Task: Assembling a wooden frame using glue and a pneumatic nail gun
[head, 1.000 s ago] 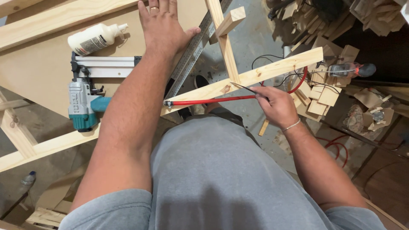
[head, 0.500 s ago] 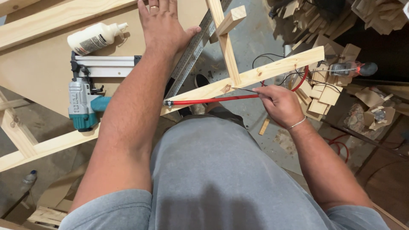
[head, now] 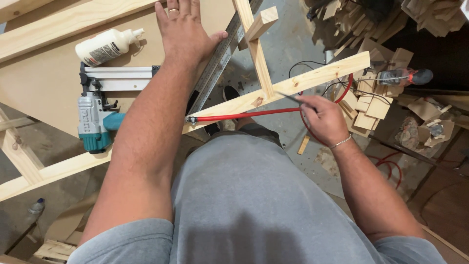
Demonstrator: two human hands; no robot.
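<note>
My left hand (head: 188, 34) lies flat with fingers spread on the brown board (head: 44, 83), its thumb against a metal ruler (head: 217, 66). My right hand (head: 320, 120) grips a thin dark pencil (head: 290, 98) whose tip rests on a long pale wooden slat (head: 312, 78) running diagonally. A second slat (head: 254, 44) crosses it, pointing away from me, with a short block (head: 261, 22) fixed to it. A red air hose (head: 244, 115) runs along under the long slat.
A teal and grey nail gun (head: 95, 122) lies on the board left of my arm, a white glue bottle (head: 105, 46) beyond it. Wood offcuts (head: 371, 105) and a red-and-black power tool (head: 405, 77) lie at the right, above the concrete floor (head: 293, 49).
Almost nothing differs. My right hand with the pencil has shifted very slightly along the long slat; my left hand stays flat in place.
</note>
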